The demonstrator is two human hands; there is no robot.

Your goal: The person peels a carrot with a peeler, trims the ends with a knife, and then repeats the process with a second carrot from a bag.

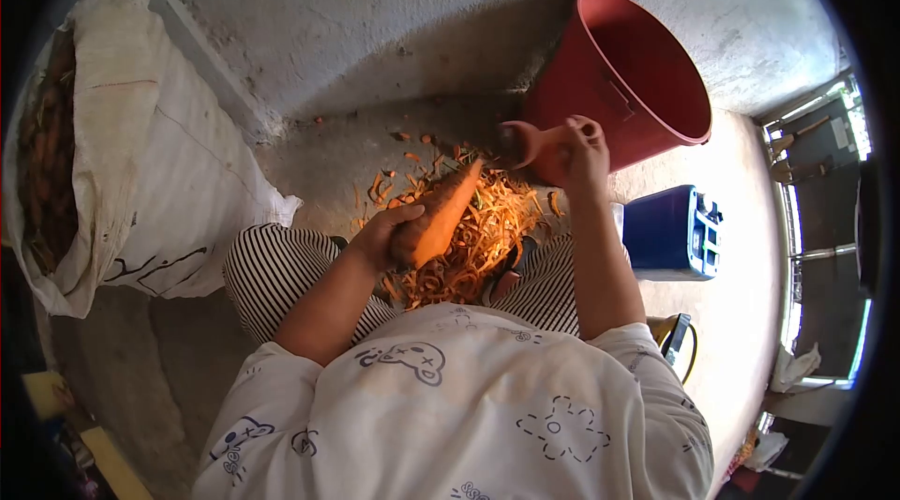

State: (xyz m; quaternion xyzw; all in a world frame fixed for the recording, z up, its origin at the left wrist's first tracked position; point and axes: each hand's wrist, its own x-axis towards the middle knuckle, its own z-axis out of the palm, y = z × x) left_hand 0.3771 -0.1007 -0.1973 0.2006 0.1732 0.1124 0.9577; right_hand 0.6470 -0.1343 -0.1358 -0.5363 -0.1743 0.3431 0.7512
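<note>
My left hand (377, 233) is closed round the thick end of a large carrot (444, 219). The carrot slants up to the right, bright orange along its front side and darker along its upper edge and at the gripped end. In my right hand (588, 161) is a reddish Y-shaped peeler (535, 141), its head just beyond the carrot's tip and seemingly apart from it. Below the carrot, a heap of orange peelings (492, 223) lies on the floor between my knees.
A tall red bucket (623, 78) stands against the wall behind my right hand. A blue jerrycan (664, 233) is at the right. On the left leans a white woven sack (164, 153) with carrots (49, 153) showing in its mouth.
</note>
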